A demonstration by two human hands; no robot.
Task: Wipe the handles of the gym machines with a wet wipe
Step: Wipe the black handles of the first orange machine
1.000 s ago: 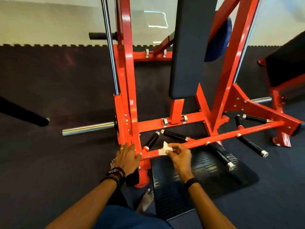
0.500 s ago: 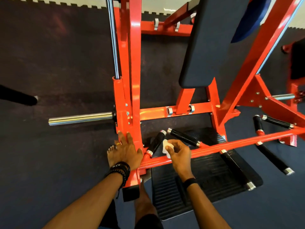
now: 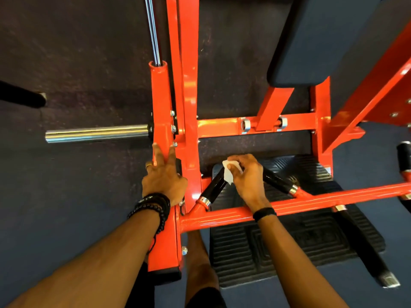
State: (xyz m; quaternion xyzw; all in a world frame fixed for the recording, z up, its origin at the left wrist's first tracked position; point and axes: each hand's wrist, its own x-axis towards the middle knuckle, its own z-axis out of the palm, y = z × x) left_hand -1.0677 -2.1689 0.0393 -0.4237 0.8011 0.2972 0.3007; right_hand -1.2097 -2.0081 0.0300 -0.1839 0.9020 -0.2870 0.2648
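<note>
An orange gym machine fills the view. Two short black handles with chrome collars rise from its orange crossbar [image 3: 233, 215]. My right hand [image 3: 246, 176] pinches a white wet wipe [image 3: 228, 174] and holds it against the tip of the left black handle [image 3: 214, 188]. The other black handle [image 3: 279, 182] runs to the right from under that hand. My left hand [image 3: 164, 177] rests flat on the orange upright post [image 3: 161, 107], fingers straight and spread. Dark bead bracelets circle the left wrist, a black band the right.
A chrome weight peg [image 3: 95, 133] sticks out left of the post. A black ribbed footplate [image 3: 289, 243] lies under the crossbar. A dark back pad [image 3: 320, 41] hangs above right. More black handles [image 3: 403, 156] sit at the right edge. My leg shows below.
My right hand has carried the wipe from the orange crossbar up onto the tip of the left black handle. The camera has come closer and tilted down; my left hand stayed on the post.
</note>
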